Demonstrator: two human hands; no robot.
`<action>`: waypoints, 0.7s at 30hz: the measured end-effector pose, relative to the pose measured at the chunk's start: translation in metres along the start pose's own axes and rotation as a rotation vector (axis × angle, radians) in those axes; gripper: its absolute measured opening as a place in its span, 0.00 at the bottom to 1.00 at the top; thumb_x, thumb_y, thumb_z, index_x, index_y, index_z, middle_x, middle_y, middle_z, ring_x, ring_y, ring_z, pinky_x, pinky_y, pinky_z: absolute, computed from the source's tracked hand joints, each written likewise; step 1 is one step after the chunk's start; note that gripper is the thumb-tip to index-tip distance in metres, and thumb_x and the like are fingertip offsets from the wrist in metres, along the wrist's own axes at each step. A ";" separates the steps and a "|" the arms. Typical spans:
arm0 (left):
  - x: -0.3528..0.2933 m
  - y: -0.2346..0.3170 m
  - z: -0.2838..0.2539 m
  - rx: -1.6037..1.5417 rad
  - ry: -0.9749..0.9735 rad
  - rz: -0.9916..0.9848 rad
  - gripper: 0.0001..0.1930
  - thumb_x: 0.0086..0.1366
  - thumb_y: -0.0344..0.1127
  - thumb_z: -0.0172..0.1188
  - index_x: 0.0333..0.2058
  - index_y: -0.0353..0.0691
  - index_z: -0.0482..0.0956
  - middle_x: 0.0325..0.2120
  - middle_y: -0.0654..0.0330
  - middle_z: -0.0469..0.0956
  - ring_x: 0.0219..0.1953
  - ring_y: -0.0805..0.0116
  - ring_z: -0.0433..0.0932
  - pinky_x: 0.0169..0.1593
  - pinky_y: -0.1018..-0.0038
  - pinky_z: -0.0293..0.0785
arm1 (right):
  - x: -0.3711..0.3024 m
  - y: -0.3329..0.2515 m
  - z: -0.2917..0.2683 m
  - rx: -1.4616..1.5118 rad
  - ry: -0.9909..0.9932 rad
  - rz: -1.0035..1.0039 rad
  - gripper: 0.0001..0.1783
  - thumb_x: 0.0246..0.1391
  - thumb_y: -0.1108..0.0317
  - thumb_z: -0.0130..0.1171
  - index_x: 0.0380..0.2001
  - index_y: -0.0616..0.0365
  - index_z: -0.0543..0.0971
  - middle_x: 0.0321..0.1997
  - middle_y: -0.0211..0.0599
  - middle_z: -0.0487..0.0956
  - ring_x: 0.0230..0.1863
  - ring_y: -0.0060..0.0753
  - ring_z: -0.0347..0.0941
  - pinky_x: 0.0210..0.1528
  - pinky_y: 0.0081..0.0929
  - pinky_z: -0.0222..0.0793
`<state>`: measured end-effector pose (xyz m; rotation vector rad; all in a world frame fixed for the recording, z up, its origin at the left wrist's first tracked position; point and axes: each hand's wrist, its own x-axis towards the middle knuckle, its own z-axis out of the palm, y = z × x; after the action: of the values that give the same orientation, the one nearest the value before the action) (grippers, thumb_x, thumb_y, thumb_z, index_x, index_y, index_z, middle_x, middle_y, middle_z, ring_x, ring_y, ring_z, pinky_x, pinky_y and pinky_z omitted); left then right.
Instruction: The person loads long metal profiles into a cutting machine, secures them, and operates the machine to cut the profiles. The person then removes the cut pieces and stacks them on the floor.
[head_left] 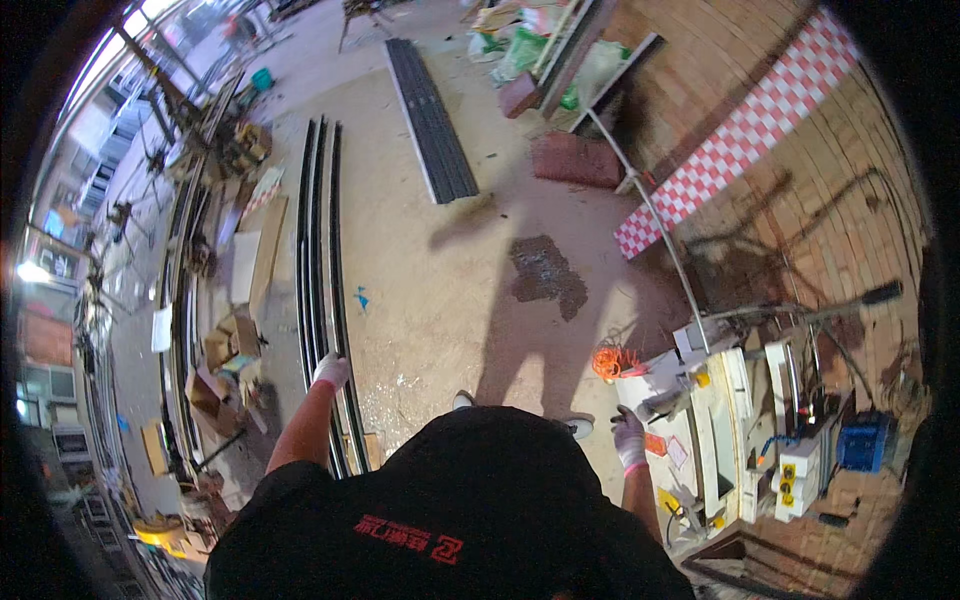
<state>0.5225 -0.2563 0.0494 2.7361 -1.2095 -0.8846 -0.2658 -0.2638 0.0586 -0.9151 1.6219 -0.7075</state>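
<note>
My left hand (332, 370), in a white glove, is closed at the long black metal profiles (322, 250). It seems to grip the rightmost one, though its fingers are small and partly hidden. These narrow bars run side by side, away from me on my left. On the other side, my right hand (629, 440) hangs in a pale glove with dark fingertips, fingers apart and holding nothing I can see. Closest to it is a white machine (735, 420), with red and pale labels beside the hand.
Dark flat panels (430, 120) lie ahead on the floor. To the right are an orange coil (615, 362), a reddish block (577, 161), a red-and-white checkered strip (740, 135) and a blue motor-like box (865, 445). Cardboard boxes (232, 342) and more long bars stand left.
</note>
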 end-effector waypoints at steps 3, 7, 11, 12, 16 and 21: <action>-0.031 -0.079 0.025 -0.199 0.117 -0.107 0.11 0.64 0.41 0.53 0.37 0.41 0.79 0.29 0.50 0.82 0.31 0.50 0.81 0.37 0.58 0.77 | 0.043 -0.011 0.058 -0.526 -0.050 -0.187 0.22 0.58 0.67 0.49 0.54 0.59 0.77 0.40 0.45 0.83 0.38 0.38 0.80 0.46 0.33 0.76; -0.063 -0.107 0.066 -0.303 -0.057 -0.022 0.13 0.67 0.41 0.50 0.35 0.38 0.79 0.29 0.48 0.82 0.32 0.49 0.82 0.39 0.59 0.77 | 0.064 -0.034 0.119 -0.893 -0.139 -0.100 0.21 0.60 0.54 0.50 0.47 0.56 0.82 0.44 0.54 0.83 0.48 0.55 0.79 0.54 0.43 0.74; -0.090 -0.044 0.070 -0.389 -0.162 0.053 0.17 0.70 0.44 0.48 0.39 0.36 0.78 0.29 0.47 0.83 0.35 0.50 0.83 0.43 0.60 0.77 | 0.078 -0.061 0.151 -1.032 -0.425 -0.166 0.26 0.61 0.50 0.46 0.48 0.56 0.82 0.51 0.53 0.81 0.55 0.54 0.76 0.59 0.43 0.70; -0.087 -0.023 0.060 -0.476 -0.214 -0.028 0.18 0.70 0.45 0.48 0.41 0.36 0.78 0.29 0.47 0.83 0.35 0.50 0.83 0.44 0.60 0.77 | 0.086 -0.066 0.158 -1.120 -0.460 -0.171 0.26 0.61 0.50 0.45 0.48 0.56 0.81 0.52 0.52 0.81 0.56 0.53 0.75 0.60 0.43 0.70; -0.054 0.028 0.009 -0.518 -0.140 0.036 0.19 0.71 0.46 0.47 0.40 0.35 0.78 0.29 0.48 0.83 0.35 0.52 0.83 0.43 0.60 0.76 | 0.147 -0.081 0.190 -1.286 -0.722 -0.077 0.23 0.62 0.54 0.44 0.49 0.55 0.82 0.55 0.49 0.80 0.58 0.53 0.75 0.60 0.44 0.70; 0.016 -0.008 -0.034 -0.520 -0.080 -0.049 0.17 0.70 0.45 0.50 0.40 0.35 0.77 0.31 0.46 0.82 0.36 0.53 0.83 0.41 0.61 0.76 | 0.280 -0.104 0.261 -1.312 -0.612 0.064 0.24 0.58 0.54 0.45 0.41 0.60 0.84 0.50 0.53 0.81 0.54 0.56 0.77 0.58 0.47 0.71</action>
<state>0.5536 -0.2690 0.0684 2.3357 -0.7784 -1.1333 -0.0223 -0.5538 -0.0594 -1.7357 1.4061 0.7952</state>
